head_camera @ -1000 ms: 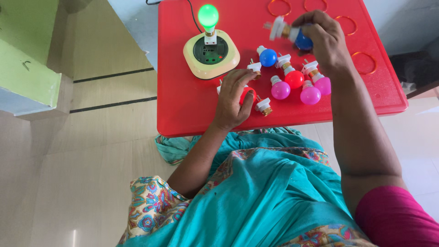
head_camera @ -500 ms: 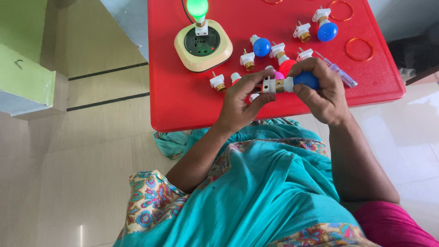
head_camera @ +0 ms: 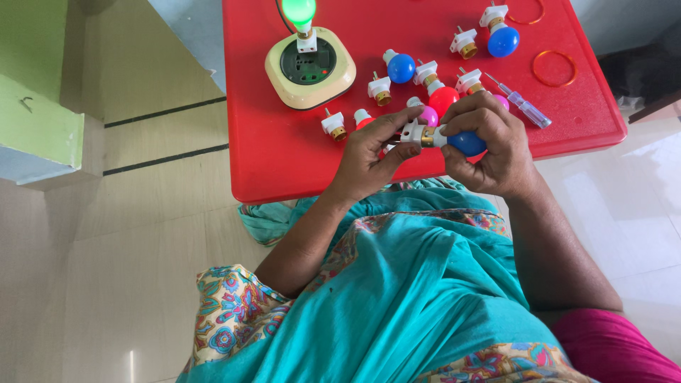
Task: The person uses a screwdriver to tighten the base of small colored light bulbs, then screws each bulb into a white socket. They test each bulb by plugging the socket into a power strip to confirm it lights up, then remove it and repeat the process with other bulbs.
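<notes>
Blue round plastic bulb (head_camera: 467, 143) gripped in the right hand (head_camera: 489, 152) mid-frame, left hand (head_camera: 369, 152) fingers pinching its white plug-in holder (head_camera: 413, 132), over the red plastic table (head_camera: 284, 156).

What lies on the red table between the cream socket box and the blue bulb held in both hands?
In the head view, between the socket box and held blue bulb lie two loose white holders and a red bulb.

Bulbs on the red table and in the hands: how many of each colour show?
Green bulbs: 1
Blue bulbs: 3, one held between left hand and right hand
Red bulbs: 2
Pink bulbs: 2, partly hidden
Total: 8
</notes>
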